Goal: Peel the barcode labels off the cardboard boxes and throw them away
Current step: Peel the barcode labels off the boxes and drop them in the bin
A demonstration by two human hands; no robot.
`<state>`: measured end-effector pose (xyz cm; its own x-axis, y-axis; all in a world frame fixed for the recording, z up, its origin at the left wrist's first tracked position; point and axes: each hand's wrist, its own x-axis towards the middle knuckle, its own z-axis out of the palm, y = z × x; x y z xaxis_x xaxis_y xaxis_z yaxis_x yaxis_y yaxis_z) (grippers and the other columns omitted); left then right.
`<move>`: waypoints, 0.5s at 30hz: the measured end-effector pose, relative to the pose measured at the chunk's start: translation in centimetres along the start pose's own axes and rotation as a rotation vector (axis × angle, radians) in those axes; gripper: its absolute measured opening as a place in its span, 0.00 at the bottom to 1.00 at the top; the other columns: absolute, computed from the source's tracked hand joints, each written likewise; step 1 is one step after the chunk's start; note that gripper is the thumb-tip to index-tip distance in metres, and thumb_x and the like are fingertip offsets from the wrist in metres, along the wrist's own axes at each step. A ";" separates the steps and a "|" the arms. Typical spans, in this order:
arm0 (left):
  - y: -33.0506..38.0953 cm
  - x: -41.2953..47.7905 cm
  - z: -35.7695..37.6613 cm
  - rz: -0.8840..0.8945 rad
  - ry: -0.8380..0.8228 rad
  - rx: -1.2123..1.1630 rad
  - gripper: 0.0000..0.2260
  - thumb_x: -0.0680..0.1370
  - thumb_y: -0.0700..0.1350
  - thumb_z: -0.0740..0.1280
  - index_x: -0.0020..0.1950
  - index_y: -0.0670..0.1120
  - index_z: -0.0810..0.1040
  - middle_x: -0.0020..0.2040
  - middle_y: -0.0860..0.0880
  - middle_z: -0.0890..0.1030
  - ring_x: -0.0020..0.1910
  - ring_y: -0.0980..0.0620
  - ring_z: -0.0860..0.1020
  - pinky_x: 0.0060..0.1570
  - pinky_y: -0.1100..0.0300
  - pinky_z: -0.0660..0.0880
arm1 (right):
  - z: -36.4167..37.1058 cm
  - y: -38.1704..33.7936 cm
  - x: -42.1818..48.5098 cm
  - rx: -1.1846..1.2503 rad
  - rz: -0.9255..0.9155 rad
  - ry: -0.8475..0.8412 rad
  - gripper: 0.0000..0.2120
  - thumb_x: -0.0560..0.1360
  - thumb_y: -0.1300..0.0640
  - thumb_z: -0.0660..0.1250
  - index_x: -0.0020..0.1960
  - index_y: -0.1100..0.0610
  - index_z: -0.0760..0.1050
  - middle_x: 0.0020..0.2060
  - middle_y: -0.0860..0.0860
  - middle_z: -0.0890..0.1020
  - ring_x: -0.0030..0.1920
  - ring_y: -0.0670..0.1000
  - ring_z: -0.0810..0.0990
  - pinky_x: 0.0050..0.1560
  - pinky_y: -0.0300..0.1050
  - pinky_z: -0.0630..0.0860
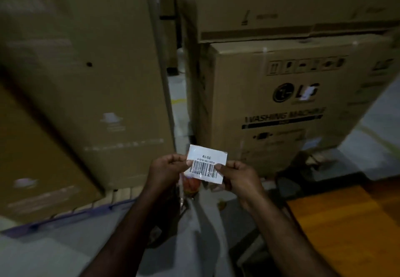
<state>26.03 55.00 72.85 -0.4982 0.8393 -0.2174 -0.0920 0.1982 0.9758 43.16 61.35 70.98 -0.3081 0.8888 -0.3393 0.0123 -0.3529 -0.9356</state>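
A white barcode label (205, 162) hangs in the air between my hands, printed side up, free of any box. My left hand (167, 168) pinches its left edge with thumb and fingers. My right hand (237, 177) pinches its right edge the same way. Behind the label stands a tall cardboard washing machine box (281, 107) with a small white scrap (306, 94) on its logo. A large plain cardboard box (82, 71) stands to the left, with pale patches on its face.
Another box (281, 3) is stacked on the washing machine box. A narrow gap of grey floor (179, 94) runs between the two stacks. An orange-brown surface (346, 229) lies at the lower right. A blue edge (65, 218) runs under the left box.
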 end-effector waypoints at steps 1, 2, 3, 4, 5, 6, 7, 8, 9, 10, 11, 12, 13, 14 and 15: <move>-0.1 0.0 -1.5 -0.007 0.026 0.008 0.03 0.73 0.32 0.72 0.40 0.37 0.81 0.24 0.51 0.80 0.21 0.59 0.71 0.21 0.69 0.66 | 1.4 0.1 0.1 -0.005 0.009 -0.028 0.06 0.76 0.63 0.70 0.49 0.66 0.80 0.41 0.64 0.85 0.34 0.56 0.82 0.35 0.49 0.80; -0.5 0.3 -3.3 -0.010 0.057 0.024 0.04 0.73 0.34 0.73 0.39 0.39 0.81 0.26 0.51 0.80 0.23 0.57 0.71 0.22 0.68 0.66 | 2.8 0.3 0.3 -0.015 0.013 -0.056 0.06 0.76 0.64 0.68 0.49 0.68 0.79 0.39 0.62 0.85 0.30 0.51 0.81 0.28 0.42 0.77; -0.9 0.5 -5.1 -0.017 0.087 0.048 0.04 0.72 0.35 0.74 0.38 0.41 0.82 0.27 0.50 0.80 0.25 0.55 0.70 0.23 0.67 0.66 | 4.4 0.5 0.4 -0.029 0.017 -0.079 0.05 0.77 0.64 0.67 0.48 0.67 0.79 0.37 0.60 0.84 0.27 0.49 0.80 0.25 0.38 0.73; -1.2 0.6 -7.1 -0.028 0.119 0.066 0.05 0.72 0.37 0.75 0.37 0.43 0.82 0.28 0.49 0.80 0.26 0.54 0.70 0.24 0.66 0.66 | 6.1 1.0 0.6 -0.039 0.027 -0.094 0.05 0.77 0.65 0.66 0.46 0.66 0.79 0.36 0.59 0.83 0.27 0.48 0.79 0.25 0.37 0.72; -1.6 0.7 -9.3 -0.043 0.150 0.073 0.05 0.72 0.37 0.75 0.37 0.43 0.82 0.29 0.48 0.81 0.26 0.53 0.71 0.25 0.65 0.67 | 7.9 1.5 0.8 -0.039 0.039 -0.105 0.05 0.77 0.65 0.66 0.43 0.63 0.79 0.36 0.59 0.82 0.29 0.49 0.78 0.28 0.38 0.73; -2.1 0.8 -11.5 -0.061 0.188 0.067 0.05 0.73 0.37 0.74 0.37 0.43 0.82 0.30 0.46 0.81 0.26 0.53 0.71 0.26 0.65 0.67 | 9.8 2.2 1.0 -0.036 0.054 -0.120 0.07 0.77 0.65 0.67 0.41 0.62 0.79 0.36 0.59 0.81 0.32 0.52 0.77 0.32 0.40 0.73; -2.5 0.8 -13.7 -0.072 0.221 0.059 0.04 0.73 0.38 0.74 0.38 0.42 0.83 0.31 0.45 0.82 0.26 0.52 0.72 0.25 0.65 0.67 | 11.7 3.0 1.1 -0.046 0.076 -0.144 0.08 0.76 0.65 0.67 0.39 0.60 0.80 0.35 0.59 0.80 0.33 0.53 0.76 0.36 0.42 0.73; -3.0 0.7 -15.8 -0.080 0.243 0.056 0.03 0.73 0.37 0.74 0.40 0.40 0.83 0.32 0.44 0.81 0.25 0.54 0.72 0.24 0.66 0.67 | 13.8 3.9 1.2 -0.055 0.104 -0.166 0.08 0.76 0.65 0.68 0.38 0.59 0.79 0.33 0.58 0.79 0.33 0.53 0.75 0.37 0.43 0.73; -3.5 0.5 -17.7 -0.089 0.252 0.056 0.03 0.73 0.37 0.74 0.42 0.38 0.83 0.32 0.45 0.81 0.23 0.57 0.72 0.23 0.68 0.67 | 15.8 4.7 1.2 -0.058 0.126 -0.186 0.08 0.76 0.65 0.67 0.38 0.59 0.79 0.32 0.57 0.78 0.32 0.52 0.74 0.37 0.42 0.73; -4.0 0.3 -19.4 -0.098 0.261 0.052 0.03 0.74 0.36 0.74 0.43 0.37 0.83 0.32 0.46 0.81 0.21 0.59 0.72 0.22 0.69 0.67 | 17.6 5.6 1.3 -0.054 0.145 -0.205 0.07 0.76 0.65 0.67 0.39 0.59 0.78 0.31 0.57 0.77 0.31 0.52 0.74 0.35 0.42 0.72; -4.7 0.1 -20.9 -0.109 0.275 0.041 0.02 0.74 0.36 0.73 0.43 0.36 0.83 0.32 0.46 0.81 0.21 0.61 0.72 0.22 0.70 0.67 | 19.3 6.5 1.2 -0.045 0.161 -0.227 0.06 0.77 0.64 0.67 0.41 0.59 0.77 0.32 0.57 0.77 0.30 0.51 0.74 0.34 0.41 0.71; -5.3 -0.1 -22.4 -0.120 0.296 0.030 0.02 0.74 0.35 0.73 0.43 0.36 0.82 0.32 0.46 0.81 0.21 0.62 0.72 0.22 0.70 0.68 | 20.9 7.5 1.1 -0.045 0.179 -0.253 0.04 0.77 0.62 0.68 0.43 0.59 0.76 0.34 0.57 0.77 0.31 0.50 0.75 0.33 0.41 0.71; -5.9 -0.3 -23.9 -0.129 0.315 0.023 0.03 0.74 0.35 0.73 0.43 0.35 0.82 0.32 0.45 0.80 0.21 0.62 0.72 0.23 0.70 0.68 | 22.4 8.4 0.9 -0.055 0.197 -0.276 0.02 0.77 0.60 0.69 0.47 0.58 0.77 0.37 0.56 0.80 0.33 0.50 0.77 0.33 0.42 0.73; -6.4 -0.5 -25.1 -0.137 0.326 0.027 0.03 0.74 0.34 0.73 0.43 0.34 0.82 0.32 0.43 0.80 0.21 0.61 0.72 0.23 0.69 0.68 | 23.6 9.3 0.9 -0.079 0.210 -0.286 0.04 0.77 0.59 0.69 0.50 0.58 0.78 0.39 0.55 0.82 0.35 0.49 0.79 0.34 0.43 0.75; -6.9 -0.5 -26.1 -0.144 0.334 0.034 0.03 0.74 0.34 0.73 0.43 0.34 0.82 0.33 0.42 0.80 0.21 0.61 0.72 0.23 0.69 0.68 | 24.7 10.1 0.9 -0.111 0.218 -0.290 0.05 0.77 0.59 0.69 0.52 0.58 0.79 0.41 0.54 0.83 0.38 0.49 0.80 0.35 0.43 0.77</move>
<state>4.41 39.96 66.78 -0.7368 0.5911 -0.3281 -0.1559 0.3236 0.9332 19.55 51.37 63.59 -0.5435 0.6710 -0.5044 0.2049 -0.4767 -0.8549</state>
